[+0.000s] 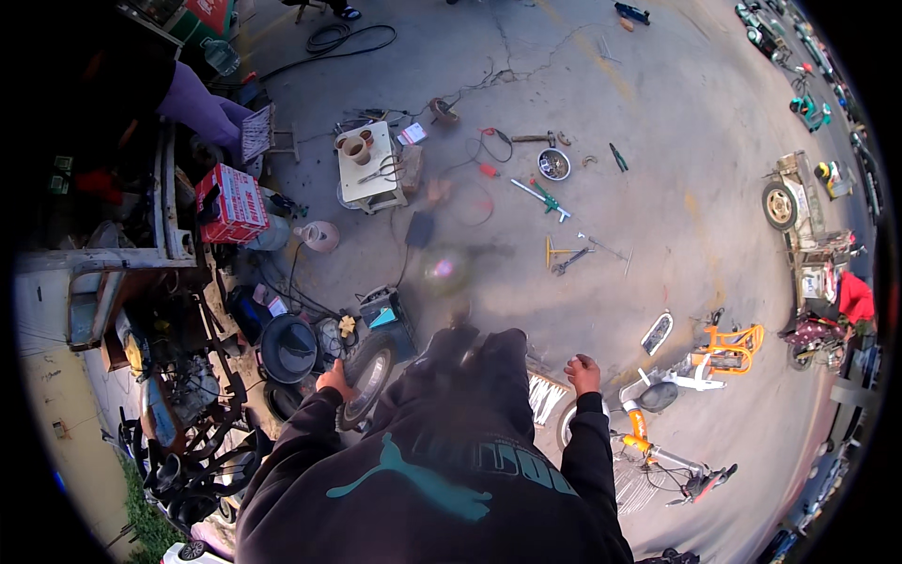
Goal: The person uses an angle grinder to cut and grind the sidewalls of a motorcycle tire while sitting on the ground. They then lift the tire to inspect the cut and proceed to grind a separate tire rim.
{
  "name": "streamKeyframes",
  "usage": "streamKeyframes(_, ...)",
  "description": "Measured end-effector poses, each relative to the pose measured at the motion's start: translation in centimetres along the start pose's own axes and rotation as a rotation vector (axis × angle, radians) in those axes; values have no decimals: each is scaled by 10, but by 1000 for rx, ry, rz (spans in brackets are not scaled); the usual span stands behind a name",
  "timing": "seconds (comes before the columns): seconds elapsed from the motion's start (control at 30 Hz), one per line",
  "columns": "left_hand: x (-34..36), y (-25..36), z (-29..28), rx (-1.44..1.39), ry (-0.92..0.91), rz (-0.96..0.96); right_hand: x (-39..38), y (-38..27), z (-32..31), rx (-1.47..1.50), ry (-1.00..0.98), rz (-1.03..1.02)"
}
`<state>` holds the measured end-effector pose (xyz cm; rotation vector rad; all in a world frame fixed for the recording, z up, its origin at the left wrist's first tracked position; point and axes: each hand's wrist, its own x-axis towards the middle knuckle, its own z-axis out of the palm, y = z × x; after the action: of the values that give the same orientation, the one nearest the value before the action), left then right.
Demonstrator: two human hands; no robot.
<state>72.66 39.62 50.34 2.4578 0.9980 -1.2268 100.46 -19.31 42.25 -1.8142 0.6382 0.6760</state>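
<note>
My left hand is closed on the edge of a black tyre on a wheel, which stands beside my left leg. Next to it are a black basin of dark liquid and a toolbox-like dark object with a turquoise item on it. My right hand is raised at my right side, fingers curled in a pinch; what it holds, if anything, is too small to make out. An orange and white bicycle lies near it, and a white slatted panel is partly hidden by my body.
A small table with pots, a bowl, scattered tools and cables are ahead. At left are a red-printed box, clutter and a person in purple trousers. A vehicle with a spare wheel stands at right.
</note>
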Motion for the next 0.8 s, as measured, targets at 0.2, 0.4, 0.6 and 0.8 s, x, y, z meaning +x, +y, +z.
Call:
streamKeyframes(0.2,33,48,-92,43,94,19,33,-81,15,6,-93,-89)
streamKeyframes(0.4,45,132,-221,-176,329,26,71,10,-41,108,-127,393)
streamKeyframes(0.6,84,218,-335,-781,574,188,115,-22,-96,235,-21,668)
streamKeyframes(0.8,50,332,-431,-1681,367,440,198,-331,9,-39,-331,-12)
